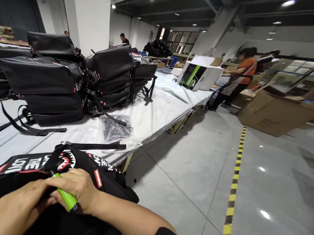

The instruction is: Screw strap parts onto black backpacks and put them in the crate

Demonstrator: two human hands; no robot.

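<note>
A black backpack [79, 223] with white lettering, a red label and a shark-mouth print lies at the near edge of the table. My right hand [79, 188] is closed around a bright green tool [67, 199] with a dark end, held over the upper part of the bag. Close beside it, my left hand [15, 203] has its fingers bent down at the bag's dark fabric. Its fingertips are hidden, so what they pinch cannot be made out. A black strap [95, 146] stretches across the table beyond the bag.
Stacked black bags [46, 80] stand on the white-covered table [157, 113], near a clear plastic bag [119, 128]. Farther back are a white box [199, 77] and a person in orange [245, 71]. A large cardboard carton [276, 114] sits on the floor at right.
</note>
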